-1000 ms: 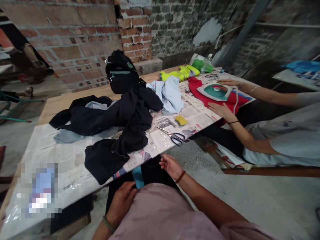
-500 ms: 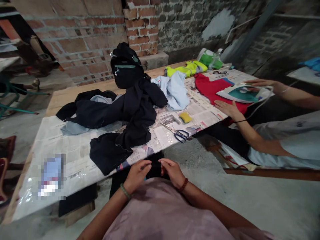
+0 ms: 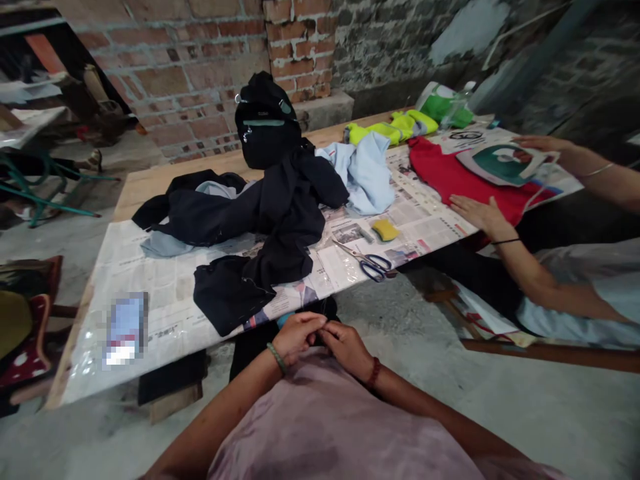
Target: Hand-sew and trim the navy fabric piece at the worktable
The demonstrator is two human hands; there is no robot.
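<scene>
My left hand (image 3: 299, 335) and my right hand (image 3: 349, 345) meet over my lap, just off the table's front edge. The fingers of both are curled and pinched together, fingertips touching; whatever may be between them is hidden or too small to name. Nearest to them on the table is a dark garment (image 3: 235, 287), one part hanging close to the edge. Blue-handled scissors (image 3: 373, 265) lie to the right with blades apart, and a yellow sponge (image 3: 385, 230) sits just behind them.
Newspaper under clear plastic covers the table (image 3: 165, 320). On it are a black bag (image 3: 267, 137), a light blue garment (image 3: 367, 177), a yellow reflective vest (image 3: 395, 127) and a pixelated item (image 3: 125, 330). At right, another person's hands hold an iron (image 3: 500, 163) and flatten red cloth (image 3: 440, 170).
My hands have come together, fingertips now touching where a gap showed before. The other person's iron is tilted differently over the red cloth. The whole view has shifted slightly.
</scene>
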